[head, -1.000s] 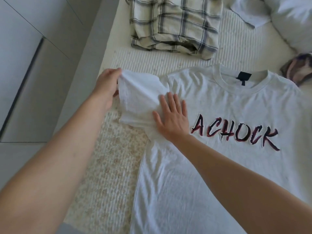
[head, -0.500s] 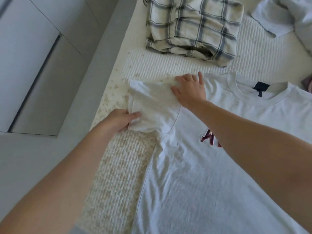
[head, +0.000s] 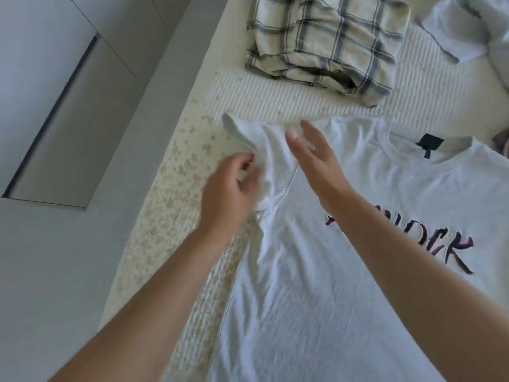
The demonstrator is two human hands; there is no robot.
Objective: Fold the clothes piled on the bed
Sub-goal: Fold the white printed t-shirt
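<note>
A white T-shirt (head: 316,285) with dark red lettering lies face up and flat on the bed (head: 176,216), collar toward the far side. Its left sleeve (head: 264,136) is bunched and wrinkled. My left hand (head: 225,197) is at the sleeve's lower edge, with thumb and curled fingers pinching the cloth. My right hand (head: 316,164) hovers flat over the shoulder seam with its fingers straight. It holds nothing. The image is motion-blurred around both hands.
A folded cream plaid garment (head: 325,42) lies on the bed beyond the T-shirt. A white garment (head: 454,26) sits at the far right, and a dark item (head: 501,142) peeks in at the right edge. The bed's left edge borders a grey floor (head: 55,271).
My right hand has lifted off the sleeve's top and moved back over the shoulder, fingers straightened. The sleeve, flat half a second ago, is now bunched toward my left hand.
</note>
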